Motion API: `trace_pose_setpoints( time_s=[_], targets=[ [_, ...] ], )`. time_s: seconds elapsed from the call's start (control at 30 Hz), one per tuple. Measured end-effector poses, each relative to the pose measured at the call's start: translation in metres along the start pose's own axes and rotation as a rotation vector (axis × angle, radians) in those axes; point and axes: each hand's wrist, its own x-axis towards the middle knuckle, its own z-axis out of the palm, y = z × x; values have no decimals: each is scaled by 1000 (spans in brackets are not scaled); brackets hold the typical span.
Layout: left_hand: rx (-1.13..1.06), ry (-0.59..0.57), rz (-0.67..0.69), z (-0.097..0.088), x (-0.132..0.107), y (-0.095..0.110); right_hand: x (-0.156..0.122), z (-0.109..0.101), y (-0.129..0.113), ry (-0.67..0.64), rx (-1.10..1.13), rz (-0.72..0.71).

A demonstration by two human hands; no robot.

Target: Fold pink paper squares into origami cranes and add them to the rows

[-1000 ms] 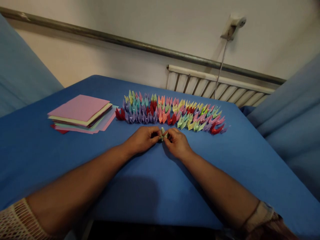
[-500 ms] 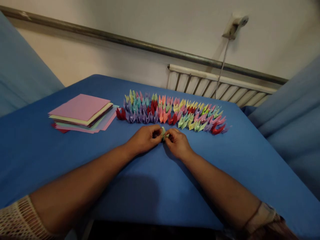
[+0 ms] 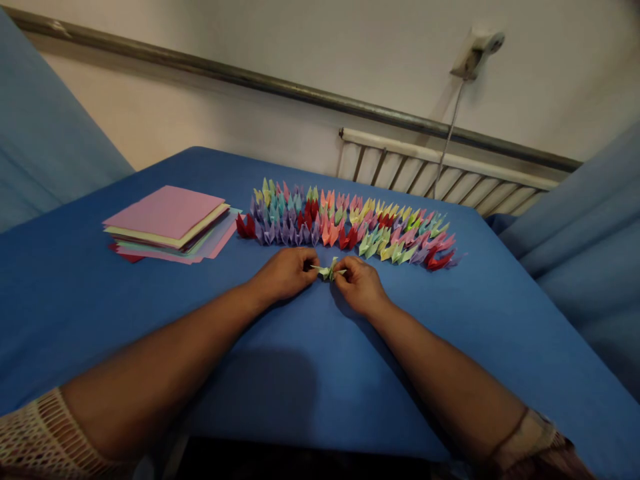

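Both hands meet over the middle of the blue table. A small pale green folded paper crane sits between them. My left hand pinches its left tip and my right hand pinches its right tip, fingers curled. Just beyond the hands stand rows of several folded paper cranes in red, purple, pink, orange, yellow and green. A stack of coloured paper sheets, pink on top, lies to the left.
A metal rail runs along the wall behind the table. A white radiator stands at the back right, with a cord hanging from a wall socket. Blue fabric surfaces flank the table on both sides.
The hands have drawn slightly apart, and the green crane's ends are now spread out sideways between them. The view has shifted a little.
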Motion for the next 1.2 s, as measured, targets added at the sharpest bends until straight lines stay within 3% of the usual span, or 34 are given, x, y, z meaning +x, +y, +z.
trace_pose_setpoints(
  time_s=[0.2,0.47,0.9,1.2],
  targets=[
    [24,23,44,-4,0,1,1,2,7,28,104,59],
    [78,19,56,-6,0,-2,1,-1,7,29,21,65],
    [29,32,124,-2,-5,6,-3,-8,-6,-18,-115,-138],
    [78,9,44,-2,0,-2,1,-5,-5,34,-22,38]
  ],
)
